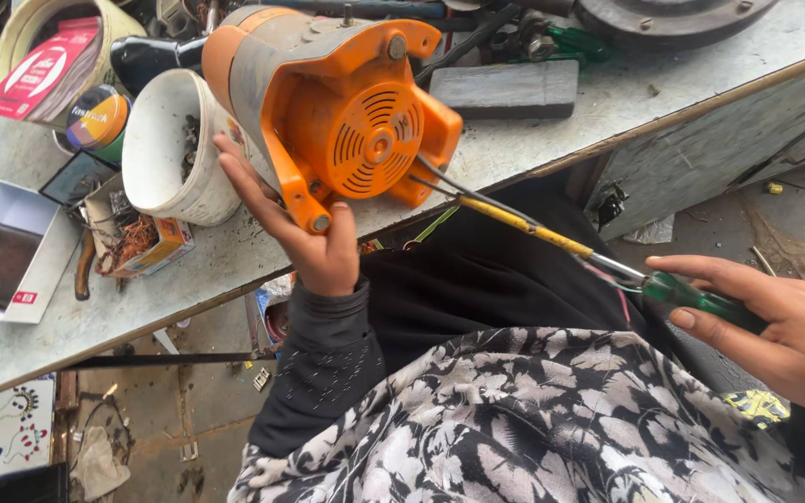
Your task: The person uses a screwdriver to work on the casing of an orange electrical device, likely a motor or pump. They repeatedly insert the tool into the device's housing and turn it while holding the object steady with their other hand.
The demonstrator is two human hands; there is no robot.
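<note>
An orange motor housing (pixel 347 112) with a round vented end cap lies on the grey workbench (pixel 188 270), its end facing me. My left hand (pixel 295 228) cups it from below and the left, fingers spread along its side and thumb by a lower bolt lug. My right hand (pixel 775 331) grips the green handle of a long screwdriver (pixel 691 296). Its shaft (pixel 514 219), wrapped partly in yellow, runs up-left to the housing's right lower edge. Thin wires trail beside the shaft.
A white plastic tub (pixel 165 149) lies tipped beside the housing. An open cardboard box of copper wire (pixel 137 237), a white box (pixel 11 251), a tape roll (pixel 95 116) and a dark block (pixel 505 88) sit on the bench. Floor lies below right.
</note>
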